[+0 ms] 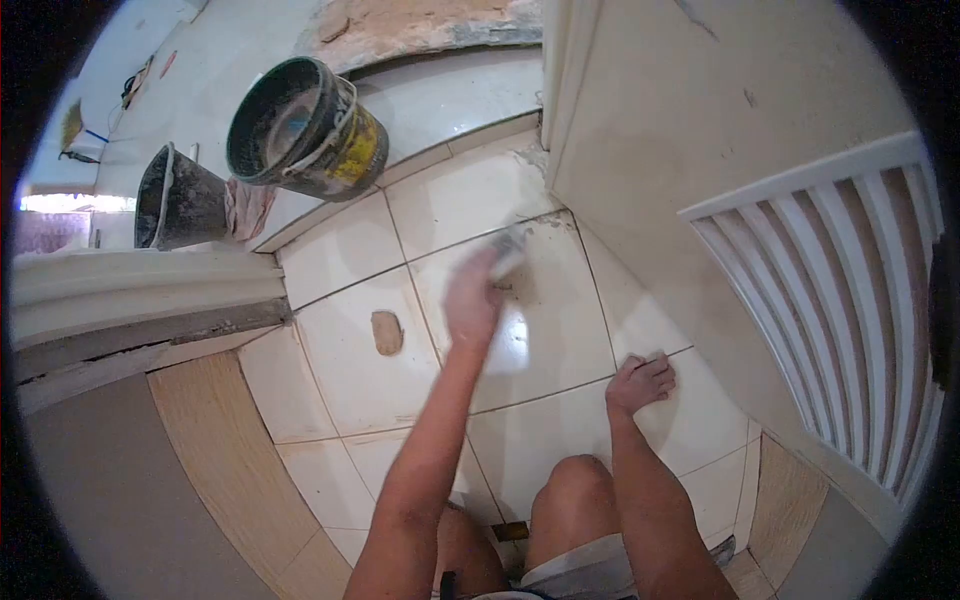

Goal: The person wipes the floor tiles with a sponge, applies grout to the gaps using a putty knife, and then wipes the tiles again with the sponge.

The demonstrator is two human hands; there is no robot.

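Note:
My left hand (472, 300) is stretched out over the white floor tiles (550, 320) and is closed on a flat greyish thing (510, 252). Motion smears both, so its kind cannot be made out. Dark joint lines run between the tiles, and grey smudges lie by the held thing. My right hand (642, 383) rests on the tiles by a joint at the right, its fingers curled in with nothing visible in them. To the left of my left arm, a tan oval pad that looks like a sponge (387, 333) lies on a tile.
A dark bucket with a yellow label (350, 150) stands on the raised step ahead. Left of it are a second black bucket (178, 200) and a pinkish cloth (248, 208). A door with white louvre slats (830, 300) borders the right side. A door frame (150, 285) juts in at left.

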